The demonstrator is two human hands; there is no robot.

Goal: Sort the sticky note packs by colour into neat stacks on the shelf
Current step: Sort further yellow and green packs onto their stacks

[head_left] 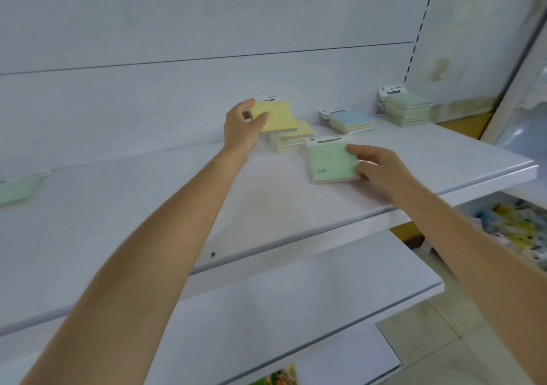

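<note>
My left hand [244, 125] grips a yellow sticky note pack [278, 117], tilted and raised just above a small yellow-topped stack [297, 139] on the white shelf [148, 207]. My right hand [374, 168] holds the right edge of a green pack [331, 161] that lies flat near the shelf's middle. Behind it sits a blue-topped stack [352, 121]. A taller green stack [407, 108] stands at the back right. Another green pack [17, 189] lies at the far left edge.
The shelf's front lip [325, 230] runs diagonally from lower left to right. A lower shelf [296, 310] juts out beneath it. Colourful goods [515, 233] sit low at the right. The white back panel [207, 29] rises behind the packs.
</note>
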